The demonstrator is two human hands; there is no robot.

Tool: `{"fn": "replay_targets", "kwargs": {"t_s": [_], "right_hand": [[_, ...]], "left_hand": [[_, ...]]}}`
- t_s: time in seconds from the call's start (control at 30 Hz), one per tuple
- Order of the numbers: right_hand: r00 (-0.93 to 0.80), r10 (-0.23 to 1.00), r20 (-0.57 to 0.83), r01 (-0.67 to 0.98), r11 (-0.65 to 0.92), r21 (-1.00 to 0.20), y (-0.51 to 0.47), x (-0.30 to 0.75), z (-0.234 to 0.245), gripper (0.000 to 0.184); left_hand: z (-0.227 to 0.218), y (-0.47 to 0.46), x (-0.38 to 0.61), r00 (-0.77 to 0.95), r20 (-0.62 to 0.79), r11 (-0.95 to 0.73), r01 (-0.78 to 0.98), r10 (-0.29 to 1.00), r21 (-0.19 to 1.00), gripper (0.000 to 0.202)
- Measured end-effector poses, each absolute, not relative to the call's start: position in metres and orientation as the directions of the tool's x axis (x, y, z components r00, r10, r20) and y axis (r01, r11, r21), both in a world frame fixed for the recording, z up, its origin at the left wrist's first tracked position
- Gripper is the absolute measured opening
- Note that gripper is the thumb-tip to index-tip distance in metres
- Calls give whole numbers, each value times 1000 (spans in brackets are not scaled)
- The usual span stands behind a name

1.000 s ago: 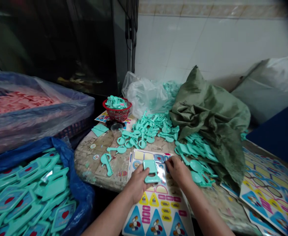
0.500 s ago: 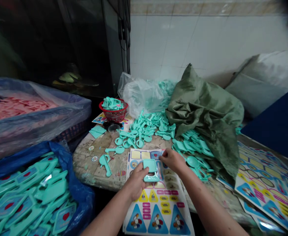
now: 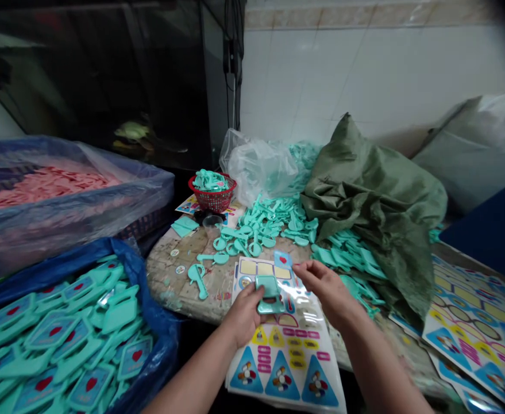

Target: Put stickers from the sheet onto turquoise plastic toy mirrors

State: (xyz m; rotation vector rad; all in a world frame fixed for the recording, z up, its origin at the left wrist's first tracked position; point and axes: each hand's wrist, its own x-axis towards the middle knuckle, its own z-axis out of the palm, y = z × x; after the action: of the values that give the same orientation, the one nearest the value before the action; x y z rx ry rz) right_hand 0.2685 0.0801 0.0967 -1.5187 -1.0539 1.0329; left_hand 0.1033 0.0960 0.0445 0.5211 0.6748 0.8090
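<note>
- Okay, left hand (image 3: 246, 316) has fingers curled firmly around teal plastic piece (image 3: 270, 293), held just above sticker sheet (image 3: 284, 356)
- Right hand (image 3: 327, 290) half open, empty, fingertips just beside heart sticker (image 3: 283, 260)
- Loose teal pieces (image 3: 256, 221) heaped on table (image 3: 166, 282) behind sheet

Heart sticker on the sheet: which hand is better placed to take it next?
Right hand, probably: it is empty, beside the heart sticker; the left hand grips a teal plastic piece.
</note>
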Motion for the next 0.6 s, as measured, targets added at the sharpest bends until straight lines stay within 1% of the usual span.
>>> {"fn": "replay_targets", "kwargs": {"t_s": [0.07, 0.17, 0.23, 0.33, 0.47, 0.6], "right_hand": [[246, 962, -122, 106, -151, -983, 58, 256, 96, 33], [248, 961, -124, 115, -156, -981, 33, 241, 97, 31], [262, 958, -119, 136, -159, -978, 20, 234, 100, 33], [249, 958, -143, 157, -185, -970, 5, 228, 104, 37], [209, 958, -197, 181, -235, -955, -11, 229, 104, 37], [213, 958, -192, 195, -234, -952, -21, 231, 102, 35]], "left_hand": [[54, 90, 97, 498, -327, 578, -516, 803, 632, 24], [73, 76, 86, 549, -304, 605, -531, 779, 593, 35], [85, 65, 81, 587, -273, 620, -538, 762, 571, 42], [98, 49, 76, 602, -228, 608, -557, 765, 566, 46], [104, 32, 72, 634, -213, 622, -538, 743, 569, 50], [105, 21, 70, 645, -210, 629, -532, 735, 566, 52]]}}
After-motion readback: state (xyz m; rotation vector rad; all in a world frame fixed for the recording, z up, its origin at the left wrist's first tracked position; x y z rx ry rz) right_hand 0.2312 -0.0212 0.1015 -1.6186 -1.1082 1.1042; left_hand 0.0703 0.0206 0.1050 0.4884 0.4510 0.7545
